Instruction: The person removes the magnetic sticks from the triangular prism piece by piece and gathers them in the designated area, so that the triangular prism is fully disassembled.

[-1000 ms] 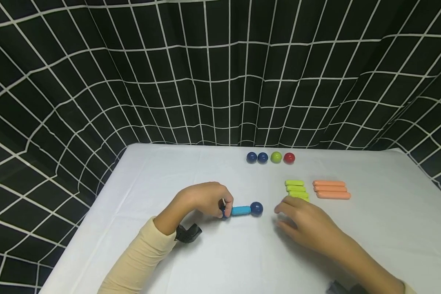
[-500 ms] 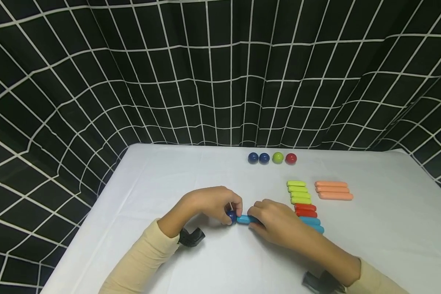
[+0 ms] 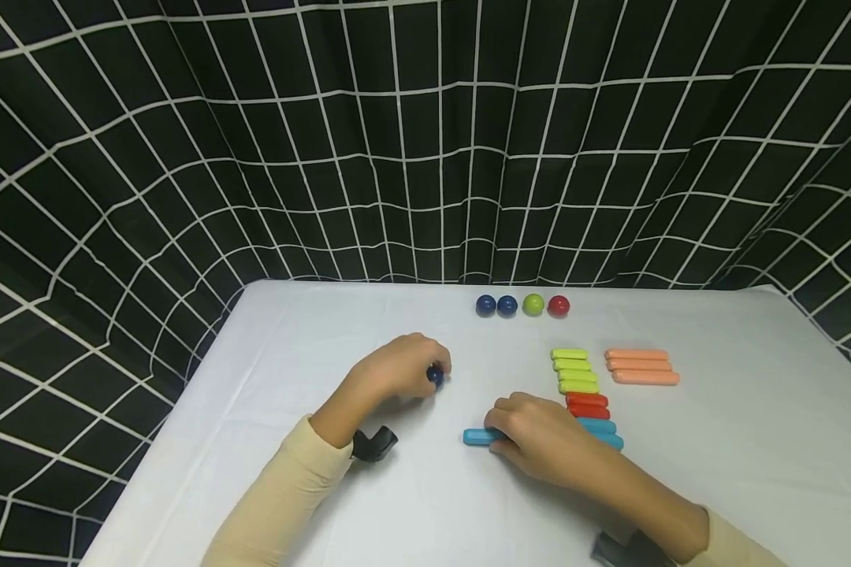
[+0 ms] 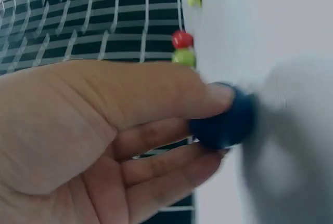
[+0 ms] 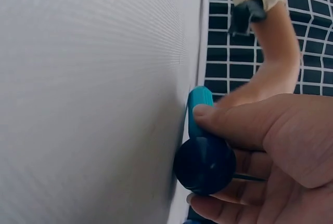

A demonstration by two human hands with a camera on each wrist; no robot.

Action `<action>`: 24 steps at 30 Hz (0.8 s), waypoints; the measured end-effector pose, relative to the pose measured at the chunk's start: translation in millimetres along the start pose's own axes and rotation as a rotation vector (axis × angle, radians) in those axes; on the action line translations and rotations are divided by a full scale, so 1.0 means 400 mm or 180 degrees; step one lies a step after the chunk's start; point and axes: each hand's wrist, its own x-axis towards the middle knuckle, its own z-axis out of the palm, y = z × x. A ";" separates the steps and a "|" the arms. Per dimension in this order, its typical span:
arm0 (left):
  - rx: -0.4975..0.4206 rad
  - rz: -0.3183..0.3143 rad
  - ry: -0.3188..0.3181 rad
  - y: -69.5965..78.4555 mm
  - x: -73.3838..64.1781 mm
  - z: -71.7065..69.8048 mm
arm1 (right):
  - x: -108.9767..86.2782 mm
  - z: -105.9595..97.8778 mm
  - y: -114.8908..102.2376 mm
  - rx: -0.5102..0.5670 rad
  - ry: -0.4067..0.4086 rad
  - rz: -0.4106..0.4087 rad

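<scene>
My left hand (image 3: pixel 400 368) pinches a dark blue ball (image 4: pixel 226 122) between thumb and fingers, low over the white cloth. To the right and nearer the front, my right hand (image 3: pixel 539 435) grips a light blue stick (image 3: pixel 478 437), whose bare end points left. In the right wrist view, another dark blue ball (image 5: pixel 204 166) sits at the other end of that stick, by my curled fingers; the hand hides this ball from the head view. A gap separates the left hand's ball from the stick.
At the back of the white table (image 3: pixel 312 331) is a row of balls: two dark blue, one green (image 3: pixel 533 305), one red (image 3: pixel 558 305). Yellow-green sticks (image 3: pixel 573 365), red sticks (image 3: pixel 588 405), more light blue sticks (image 3: pixel 603 433) and orange sticks (image 3: pixel 641 367) lie at the right.
My right hand has come left and taken hold of the light blue stick. My left hand has drawn its ball away from the stick's left end, toward the back left.
</scene>
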 end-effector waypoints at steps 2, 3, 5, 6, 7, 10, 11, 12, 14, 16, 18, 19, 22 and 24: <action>-0.0057 -0.0050 0.0110 -0.024 0.020 0.001 | 0.002 0.003 -0.001 0.0020 -0.0026 0.0036; -0.0070 -0.0052 0.0144 -0.034 0.031 0.002 | 0.003 0.005 -0.001 0.0027 -0.0034 0.0045; -0.0082 -0.0028 0.0205 -0.049 0.053 0.005 | 0.005 0.009 -0.002 0.0039 -0.0051 0.0062; -0.0090 -0.0024 0.0237 -0.055 0.063 0.007 | 0.006 0.010 -0.002 0.0048 -0.0052 0.0065; -0.0073 -0.0022 0.0279 -0.058 0.073 0.008 | 0.007 0.011 -0.002 0.0055 -0.0055 0.0067; -0.0020 -0.0103 0.0450 -0.065 0.104 0.007 | 0.008 0.014 -0.002 0.0047 -0.0046 0.0079; -0.0012 -0.0134 0.0513 -0.067 0.115 0.007 | 0.008 0.014 -0.002 0.0041 -0.0041 0.0079; -0.0003 -0.0154 0.0571 -0.070 0.126 0.007 | 0.008 0.015 -0.002 0.0029 -0.0044 0.0075; -0.0033 -0.0167 0.0685 -0.075 0.148 0.009 | 0.009 0.016 -0.001 0.0000 -0.0057 0.0073; -0.0137 -0.0140 0.0797 -0.080 0.171 0.012 | 0.008 0.016 0.000 -0.0016 -0.0071 0.0073; -0.0292 -0.0148 0.0898 -0.086 0.192 0.018 | 0.006 0.015 0.001 -0.0035 -0.0085 0.0081; -0.0378 -0.0177 0.0951 -0.088 0.200 0.021 | 0.006 0.015 0.002 -0.0037 -0.0085 0.0081; -0.0569 -0.0325 0.1082 -0.091 0.221 0.027 | 0.005 0.017 0.003 -0.0038 -0.0071 0.0084; -0.0606 -0.0406 0.1134 -0.089 0.232 0.029 | 0.003 0.017 0.004 -0.0045 -0.0063 0.0091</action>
